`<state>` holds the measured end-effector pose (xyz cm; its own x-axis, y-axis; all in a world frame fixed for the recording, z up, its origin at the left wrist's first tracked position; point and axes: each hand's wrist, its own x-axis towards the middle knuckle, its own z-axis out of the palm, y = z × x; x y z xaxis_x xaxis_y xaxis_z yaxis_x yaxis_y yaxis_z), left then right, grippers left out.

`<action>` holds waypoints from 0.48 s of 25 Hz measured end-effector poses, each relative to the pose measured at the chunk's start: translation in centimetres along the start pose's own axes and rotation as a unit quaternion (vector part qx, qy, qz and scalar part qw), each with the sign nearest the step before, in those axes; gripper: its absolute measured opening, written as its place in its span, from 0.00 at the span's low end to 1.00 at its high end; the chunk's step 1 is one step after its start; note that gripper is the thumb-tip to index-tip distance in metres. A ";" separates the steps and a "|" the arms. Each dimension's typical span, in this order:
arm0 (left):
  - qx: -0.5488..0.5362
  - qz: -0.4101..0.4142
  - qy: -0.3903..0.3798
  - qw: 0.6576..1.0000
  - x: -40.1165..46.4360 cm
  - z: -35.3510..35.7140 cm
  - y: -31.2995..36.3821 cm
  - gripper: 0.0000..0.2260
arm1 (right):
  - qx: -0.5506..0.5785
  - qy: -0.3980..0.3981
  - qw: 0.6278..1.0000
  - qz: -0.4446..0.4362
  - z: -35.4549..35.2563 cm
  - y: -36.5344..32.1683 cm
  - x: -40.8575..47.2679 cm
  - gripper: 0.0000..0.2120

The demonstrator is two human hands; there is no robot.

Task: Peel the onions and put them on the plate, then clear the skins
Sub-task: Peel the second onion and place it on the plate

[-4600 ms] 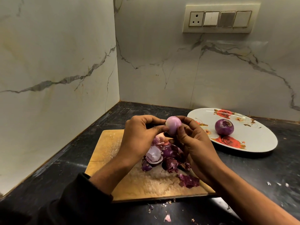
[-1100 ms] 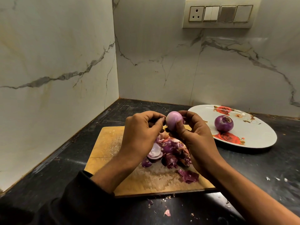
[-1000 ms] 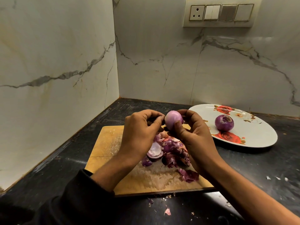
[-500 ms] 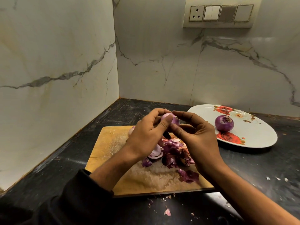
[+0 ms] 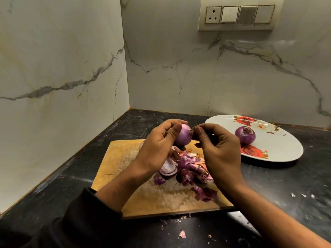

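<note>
My left hand [image 5: 157,145] grips a small peeled purple onion [image 5: 184,134] above the wooden cutting board [image 5: 123,154]. My right hand [image 5: 216,149] has its fingertips curled and pinched together against the onion's right end. A heap of purple onion skins [image 5: 186,167] lies on the board under my hands, and one loose skin piece [image 5: 206,194] lies nearer the board's front. A second peeled onion [image 5: 245,135] sits on the white flowered plate [image 5: 279,151] to the right.
The board and plate sit on a black countertop [image 5: 277,194] in a corner of marble walls. Small skin scraps [image 5: 181,234] lie on the counter in front of the board. A switch panel [image 5: 240,15] is on the back wall.
The onion has passed from being held between both hands into my left hand's grip. My right hand's fingertips now pinch at its right end.
</note>
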<state>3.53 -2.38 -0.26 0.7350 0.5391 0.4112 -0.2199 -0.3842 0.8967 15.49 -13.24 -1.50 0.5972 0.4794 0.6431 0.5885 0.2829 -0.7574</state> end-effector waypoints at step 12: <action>-0.049 -0.007 0.034 0.998 0.3 -0.4 -0.2 0.13 | -0.031 -0.080 0.994 -0.070 0.2 0.3 -0.3 0.27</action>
<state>3.56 -1.85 -0.23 0.6934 0.5951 0.4063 -0.2743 -0.3034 0.9125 15.39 -13.14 -1.97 0.4164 0.5661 0.7114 0.6947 0.3066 -0.6506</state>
